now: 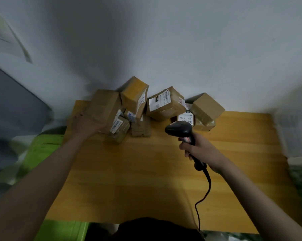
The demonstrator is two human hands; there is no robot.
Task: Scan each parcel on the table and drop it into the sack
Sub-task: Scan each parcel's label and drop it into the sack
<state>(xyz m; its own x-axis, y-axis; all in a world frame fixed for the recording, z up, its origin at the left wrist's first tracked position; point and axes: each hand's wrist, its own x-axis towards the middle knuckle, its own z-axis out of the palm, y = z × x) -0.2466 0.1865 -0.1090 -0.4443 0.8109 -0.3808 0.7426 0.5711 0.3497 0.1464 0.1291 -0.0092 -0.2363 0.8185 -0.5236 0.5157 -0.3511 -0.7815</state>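
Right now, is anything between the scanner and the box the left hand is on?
Nothing visible. The scanner in the right hand is over bare table; only open space separates it from the box the left hand touches. Other parcels sit further back.

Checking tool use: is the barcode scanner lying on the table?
No, the right hand grips the scanner by its handle, raised above the table.
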